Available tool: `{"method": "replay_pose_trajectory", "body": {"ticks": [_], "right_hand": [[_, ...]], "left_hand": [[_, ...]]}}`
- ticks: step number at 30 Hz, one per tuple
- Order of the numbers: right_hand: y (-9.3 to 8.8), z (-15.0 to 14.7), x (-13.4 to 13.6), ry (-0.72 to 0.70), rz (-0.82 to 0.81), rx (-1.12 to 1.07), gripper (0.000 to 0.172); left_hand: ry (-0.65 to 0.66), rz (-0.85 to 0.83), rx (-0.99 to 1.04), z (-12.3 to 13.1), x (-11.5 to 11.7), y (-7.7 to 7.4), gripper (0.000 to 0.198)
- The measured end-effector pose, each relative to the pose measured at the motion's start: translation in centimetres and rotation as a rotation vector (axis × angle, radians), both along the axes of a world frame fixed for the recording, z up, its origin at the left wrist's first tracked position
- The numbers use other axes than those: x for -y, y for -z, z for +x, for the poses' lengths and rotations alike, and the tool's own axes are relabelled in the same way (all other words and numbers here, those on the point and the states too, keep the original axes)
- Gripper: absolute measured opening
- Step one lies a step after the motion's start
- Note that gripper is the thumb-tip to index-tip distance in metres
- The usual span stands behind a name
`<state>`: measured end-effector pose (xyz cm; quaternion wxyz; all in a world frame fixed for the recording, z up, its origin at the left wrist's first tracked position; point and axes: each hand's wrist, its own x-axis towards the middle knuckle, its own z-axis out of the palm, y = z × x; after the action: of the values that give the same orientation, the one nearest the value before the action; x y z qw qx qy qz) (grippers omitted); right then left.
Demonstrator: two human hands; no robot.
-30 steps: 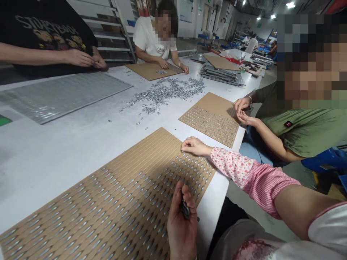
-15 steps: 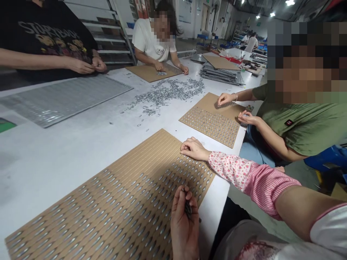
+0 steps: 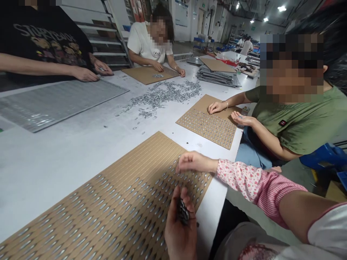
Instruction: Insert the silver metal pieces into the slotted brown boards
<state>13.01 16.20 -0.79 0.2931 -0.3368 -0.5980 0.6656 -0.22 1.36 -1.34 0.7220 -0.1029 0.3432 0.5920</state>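
My left hand (image 3: 180,224) is cupped low over the near edge of a large kraft cardboard board (image 3: 116,206), holding a dark clump of small metal pieces (image 3: 183,212) in its palm. Rows of silver oval pieces sit in slots across that board. My right hand (image 3: 195,162), in a pink floral sleeve, hovers at the board's upper right part with its fingers together. Whether it holds a piece is hard to see.
A loose heap of silver pieces (image 3: 159,95) lies on the white table (image 3: 54,166). Co-workers sit around it with their own boards, including one (image 3: 208,124) to my right. A grey perforated sheet (image 3: 59,104) lies at left, stacked sheets (image 3: 218,76) lie beyond, and a blue stool (image 3: 324,155) stands right.
My right hand has lifted off the board and its fingers have straightened. My left hand has opened a little, showing more of the clump. The view has tilted slightly.
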Motion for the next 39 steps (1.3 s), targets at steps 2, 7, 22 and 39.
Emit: {"method": "replay_pose_trajectory", "body": {"ticks": [2, 7, 22, 39], "right_hand": [[0.6, 0.8, -2.4, 0.200, 0.009, 0.039, 0.040], [2.3, 2.4, -6.3, 0.330, 0.260, 0.437, 0.018], [2.8, 1.6, -6.0, 0.328, 0.581, 0.834, 0.017], [2.8, -1.6, -5.5, 0.106, 0.658, 0.861, 0.023]], "left_hand": [[0.007, -0.071, 0.027, -0.1, -0.1, -0.4, 0.031], [-0.018, -0.161, 0.160, 0.3, -0.7, -1.1, 0.038], [0.005, -0.150, 0.187, 0.2, -0.8, -0.2, 0.041], [-0.020, -0.113, 0.159, 0.0, -0.4, 0.7, 0.043]]}}
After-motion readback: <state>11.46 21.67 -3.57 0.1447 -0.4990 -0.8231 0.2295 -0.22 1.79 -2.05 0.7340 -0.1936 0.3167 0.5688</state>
